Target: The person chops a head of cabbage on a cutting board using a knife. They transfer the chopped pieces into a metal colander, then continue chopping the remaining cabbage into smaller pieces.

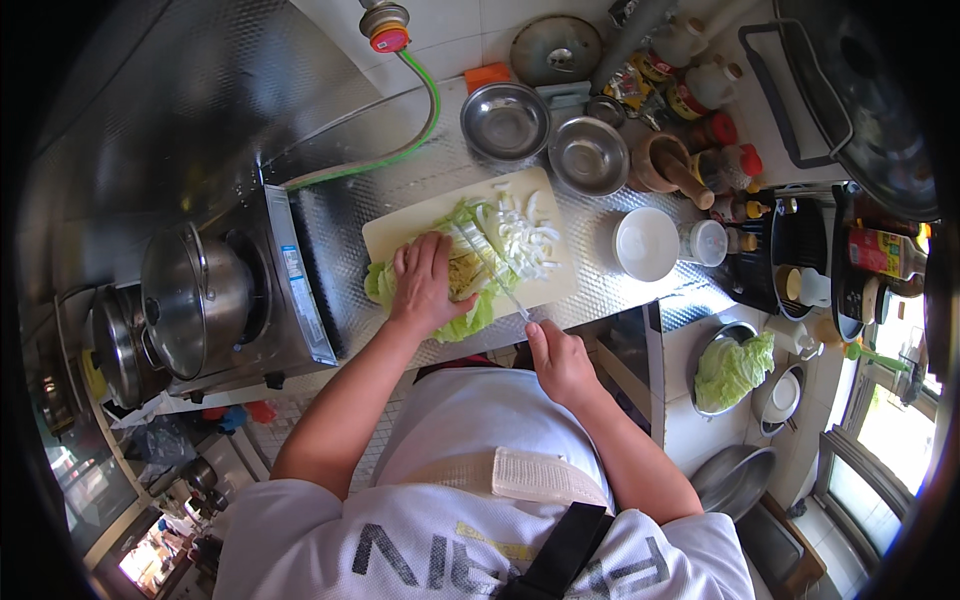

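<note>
My left hand [424, 283] presses down on a napa cabbage [462, 238], its fingers bent over the leaves. A kitchen knife [513, 303] is gripped in my right hand [557, 362], thumb along the handle. Its thin blade reaches from my fist up to the cut side of the cabbage; part of it is hard to make out among the leaves. Both lie over a cream cutting board [385, 232]. Sliced white cabbage strips [528, 235] are heaped on the board's right side, just beyond the blade.
Two metal bowls [505, 122] and a white bowl [645, 244] stand behind and right of the board. A mortar with a pestle [672, 168] and several bottles crowd the back right. Left is a stove with a steel pot [195, 300]. More cabbage leaves [735, 370] sit at the right.
</note>
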A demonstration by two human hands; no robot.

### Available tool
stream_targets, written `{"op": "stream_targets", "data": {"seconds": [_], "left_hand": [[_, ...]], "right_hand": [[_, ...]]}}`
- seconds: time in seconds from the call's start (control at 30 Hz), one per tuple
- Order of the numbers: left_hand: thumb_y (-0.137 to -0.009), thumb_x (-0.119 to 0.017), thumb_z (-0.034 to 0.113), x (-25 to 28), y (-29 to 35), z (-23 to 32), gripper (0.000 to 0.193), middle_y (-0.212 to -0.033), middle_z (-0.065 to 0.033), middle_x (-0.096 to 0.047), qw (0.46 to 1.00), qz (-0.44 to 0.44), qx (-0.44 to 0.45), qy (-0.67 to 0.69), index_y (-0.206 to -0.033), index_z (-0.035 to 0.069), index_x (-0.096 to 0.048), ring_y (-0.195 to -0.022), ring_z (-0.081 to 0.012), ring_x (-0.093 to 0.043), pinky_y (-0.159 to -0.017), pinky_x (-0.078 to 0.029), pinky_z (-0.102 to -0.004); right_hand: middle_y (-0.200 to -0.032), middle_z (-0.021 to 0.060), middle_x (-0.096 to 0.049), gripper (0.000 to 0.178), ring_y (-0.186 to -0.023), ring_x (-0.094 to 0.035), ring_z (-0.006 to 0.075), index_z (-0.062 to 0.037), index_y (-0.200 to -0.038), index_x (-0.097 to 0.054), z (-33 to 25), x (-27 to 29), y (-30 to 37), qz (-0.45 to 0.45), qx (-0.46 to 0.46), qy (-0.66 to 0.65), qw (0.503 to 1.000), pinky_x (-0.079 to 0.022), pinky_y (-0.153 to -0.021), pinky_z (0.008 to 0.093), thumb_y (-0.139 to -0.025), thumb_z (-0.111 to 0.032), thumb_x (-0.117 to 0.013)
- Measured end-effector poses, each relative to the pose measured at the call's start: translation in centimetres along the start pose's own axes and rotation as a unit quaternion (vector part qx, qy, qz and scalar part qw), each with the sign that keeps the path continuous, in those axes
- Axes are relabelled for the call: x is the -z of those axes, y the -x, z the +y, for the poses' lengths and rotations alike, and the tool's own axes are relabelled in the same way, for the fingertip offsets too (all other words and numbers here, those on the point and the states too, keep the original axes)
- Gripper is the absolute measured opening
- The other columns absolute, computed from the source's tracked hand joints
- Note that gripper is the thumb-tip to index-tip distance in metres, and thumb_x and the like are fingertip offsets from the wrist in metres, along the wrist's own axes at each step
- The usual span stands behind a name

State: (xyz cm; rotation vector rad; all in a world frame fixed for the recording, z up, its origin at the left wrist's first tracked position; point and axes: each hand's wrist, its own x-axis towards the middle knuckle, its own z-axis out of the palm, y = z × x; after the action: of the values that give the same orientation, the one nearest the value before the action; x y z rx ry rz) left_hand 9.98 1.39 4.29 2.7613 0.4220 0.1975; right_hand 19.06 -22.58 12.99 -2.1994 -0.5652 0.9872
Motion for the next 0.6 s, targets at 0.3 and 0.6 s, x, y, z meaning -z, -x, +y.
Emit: {"op": "stream_targets", "data": {"seconds": [0.3,0.6], "left_hand": [[-0.065,-0.086,0.041,-0.8,0.2,-0.2,0.093,-0.14,-0.0189,-0.047,1.0,0.018,-0.014,0.005,-0.139,0.0,-0.048,-0.134,-0.0362,-0.043,-0.113,-0.028,-0.0542],[-0.067,-0.085,0.042,-1.0,0.1,-0.4,0.09,-0.139,-0.0171,-0.049,1.0,0.006,-0.001,0.017,-0.138,0.001,-0.049,-0.136,-0.0325,-0.043,-0.112,-0.028,-0.0554]], "right_hand": [[-0.071,0.0325,-0.062,0.045,-0.074,-0.063,0.055,0.0009,-0.089,-0.057,-0.3,-0.5,-1.0,0.003,-0.006,0.041,0.999,-0.05,-0.068,0.0599,-0.108,-0.04,-0.05],[-0.072,0.0333,-0.062,0.043,-0.073,-0.061,0.0557,0.0009,-0.089,-0.057,-0.4,-1.0,-0.9,0.007,-0.017,0.058,0.998,-0.048,-0.066,0.0606,-0.108,-0.037,-0.05]]}}
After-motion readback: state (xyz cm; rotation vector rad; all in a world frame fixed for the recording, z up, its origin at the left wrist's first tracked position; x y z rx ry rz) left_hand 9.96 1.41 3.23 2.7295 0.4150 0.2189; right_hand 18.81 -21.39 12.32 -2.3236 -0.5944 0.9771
